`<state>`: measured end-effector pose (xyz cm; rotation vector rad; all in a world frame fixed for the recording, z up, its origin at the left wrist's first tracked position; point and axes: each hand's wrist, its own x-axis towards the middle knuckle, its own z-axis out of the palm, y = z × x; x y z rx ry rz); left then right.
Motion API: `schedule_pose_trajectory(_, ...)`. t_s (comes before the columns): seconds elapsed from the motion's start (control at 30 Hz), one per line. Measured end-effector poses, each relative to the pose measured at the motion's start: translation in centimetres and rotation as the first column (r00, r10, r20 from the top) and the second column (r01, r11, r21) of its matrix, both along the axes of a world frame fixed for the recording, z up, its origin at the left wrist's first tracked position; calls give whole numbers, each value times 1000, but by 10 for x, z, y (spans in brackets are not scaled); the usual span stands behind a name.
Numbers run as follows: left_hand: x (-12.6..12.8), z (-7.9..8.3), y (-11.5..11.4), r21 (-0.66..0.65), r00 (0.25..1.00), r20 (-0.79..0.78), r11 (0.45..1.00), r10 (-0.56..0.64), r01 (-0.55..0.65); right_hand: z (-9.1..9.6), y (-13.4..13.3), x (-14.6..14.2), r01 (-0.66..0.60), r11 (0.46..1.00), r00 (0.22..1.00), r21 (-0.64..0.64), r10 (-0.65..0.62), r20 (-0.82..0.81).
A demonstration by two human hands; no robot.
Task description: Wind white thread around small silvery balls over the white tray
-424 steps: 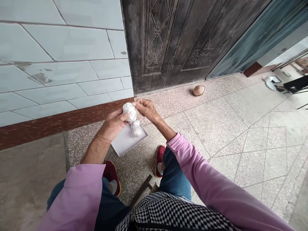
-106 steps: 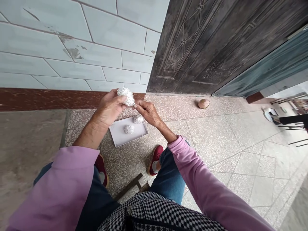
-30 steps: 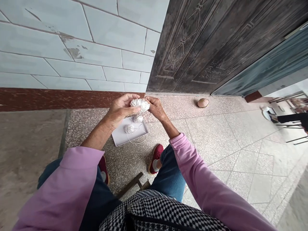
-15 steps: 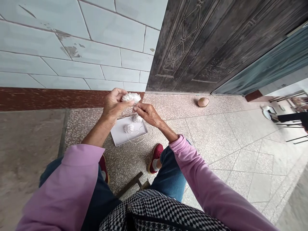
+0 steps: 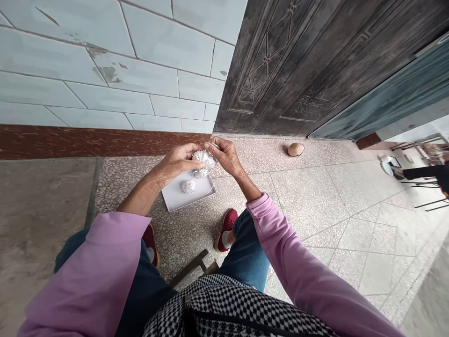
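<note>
Between my hands is a ruffled white yarn piece (image 5: 206, 159), held in the air over a shallow tray. My left hand (image 5: 178, 161) grips its left side, thumb across the front and fingers behind. At its upper right edge, my right hand (image 5: 224, 157) is closed in a pinch on the piece; any small tool in those fingers is too hidden to see. Below, a white ball of yarn (image 5: 188, 186) lies in the white tray (image 5: 171, 202). A second yarn ball (image 5: 200, 173) sits near the tray's far edge, partly covered by the held piece. A loose strand curves across the tray.
The tray rests on the speckled floor (image 5: 245, 192) before a tiled wall (image 5: 147, 89) and a dark carved door (image 5: 266, 84). A pinkish rounded object (image 5: 296, 149) lies by the door. Near my feet is a wooden bar (image 5: 189, 267). Part of another person (image 5: 426, 172) shows far right.
The yarn piece has moved right and slightly down with my left hand, tipping to show its strands. My right hand has risen from below it to its upper right edge.
</note>
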<state>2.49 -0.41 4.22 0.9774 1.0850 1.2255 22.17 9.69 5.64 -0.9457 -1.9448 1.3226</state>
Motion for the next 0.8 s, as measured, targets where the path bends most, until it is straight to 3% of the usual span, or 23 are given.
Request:
schedule_pose_trajectory(0.17,-2,8,-5,-54,995,73,996,-61,65,-2,5,-2,22,1000,1000,2,-22,-14)
schedule_pose_trajectory(0.27,0,4,-3,-33,991,113,997,-70,74,-3,9,-1,41,999,998,8,-40,-44)
schedule_pose_trajectory(0.43,5,-4,1,39,997,49,998,-56,55,-7,13,3,68,998,997,6,-67,-30)
schedule_pose_trajectory(0.67,8,-6,6,89,994,112,996,10,-20,-27,24,1,31,994,996,-109,-40,-80)
schedule_pose_trajectory(0.8,-1,-8,9,103,975,193,986,113,-135,-37,23,-5,0,978,999,-209,-11,-52)
